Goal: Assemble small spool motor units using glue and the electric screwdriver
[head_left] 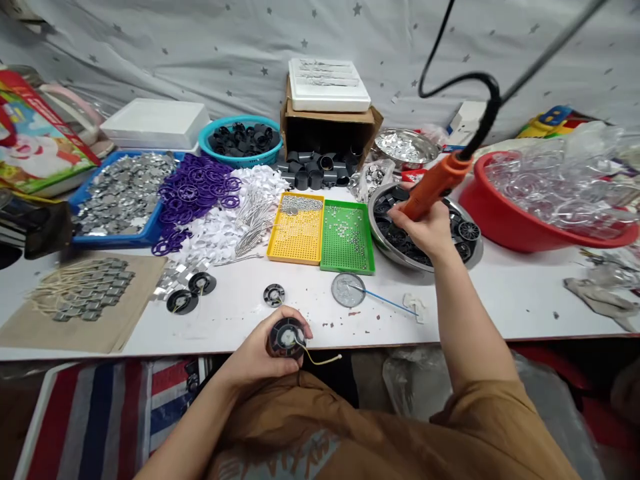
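Observation:
In my left hand (270,343), close to the table's front edge, is a round black part (287,333) with a pale centre and a thin yellowish wire hanging out to the right. My right hand (425,230) is wrapped round an orange electric screwdriver (435,187) with a black cable at its top. The screwdriver is above a steel bowl (377,233) of black round parts, and its tip is hidden by my hand. On the table before me are a similar black part (274,295) and two more black wired parts (183,302) further left.
A yellow tray (295,257) and a green tray (347,265) hold small metal pieces. A clear dish (349,290) carries a blue stick (385,300). Purple rings (195,187) and a blue tray (120,237) lie left; a red basin (530,230) of clear plastic stands right.

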`<state>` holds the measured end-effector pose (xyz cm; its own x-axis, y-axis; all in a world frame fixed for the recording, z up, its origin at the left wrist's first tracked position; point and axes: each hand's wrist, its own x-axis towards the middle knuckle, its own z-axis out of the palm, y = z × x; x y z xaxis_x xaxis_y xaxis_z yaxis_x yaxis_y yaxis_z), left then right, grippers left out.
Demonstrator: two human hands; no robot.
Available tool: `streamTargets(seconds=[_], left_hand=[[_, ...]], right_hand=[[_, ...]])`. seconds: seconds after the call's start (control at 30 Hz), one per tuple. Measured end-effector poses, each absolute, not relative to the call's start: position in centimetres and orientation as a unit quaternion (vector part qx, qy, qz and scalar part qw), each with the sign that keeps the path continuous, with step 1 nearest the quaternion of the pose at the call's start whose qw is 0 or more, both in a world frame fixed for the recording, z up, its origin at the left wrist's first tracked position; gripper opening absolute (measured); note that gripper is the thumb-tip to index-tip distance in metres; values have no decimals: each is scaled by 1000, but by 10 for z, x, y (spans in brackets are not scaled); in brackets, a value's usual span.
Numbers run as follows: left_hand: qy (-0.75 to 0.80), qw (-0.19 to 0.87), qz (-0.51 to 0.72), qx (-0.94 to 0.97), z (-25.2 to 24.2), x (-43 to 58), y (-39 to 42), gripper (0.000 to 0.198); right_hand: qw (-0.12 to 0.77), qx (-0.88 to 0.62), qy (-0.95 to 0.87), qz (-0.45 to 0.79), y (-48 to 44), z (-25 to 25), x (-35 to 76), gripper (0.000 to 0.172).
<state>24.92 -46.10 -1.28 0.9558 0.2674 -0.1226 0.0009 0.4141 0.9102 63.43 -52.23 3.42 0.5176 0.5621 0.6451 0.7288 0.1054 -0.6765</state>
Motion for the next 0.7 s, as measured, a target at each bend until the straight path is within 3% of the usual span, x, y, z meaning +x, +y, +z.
streamTargets(seconds=[0.13,0.27,0.43,0.7], left_hand=[[102,800,71,588,-19,286,-447,48],[113,756,79,640,-23,317,-427,43],[133,729,71,667,-22,337,-397,41],[118,761,71,634,-33,342,-369,43]], right_hand=[[605,-619,-498,-54,-486,45,610,47],[635,-625,-454,-28,-440,21,595,39],[643,-653,-400,-13,-381,-21,599,39],[608,-684,-402,24,-357,-40,598,37]])
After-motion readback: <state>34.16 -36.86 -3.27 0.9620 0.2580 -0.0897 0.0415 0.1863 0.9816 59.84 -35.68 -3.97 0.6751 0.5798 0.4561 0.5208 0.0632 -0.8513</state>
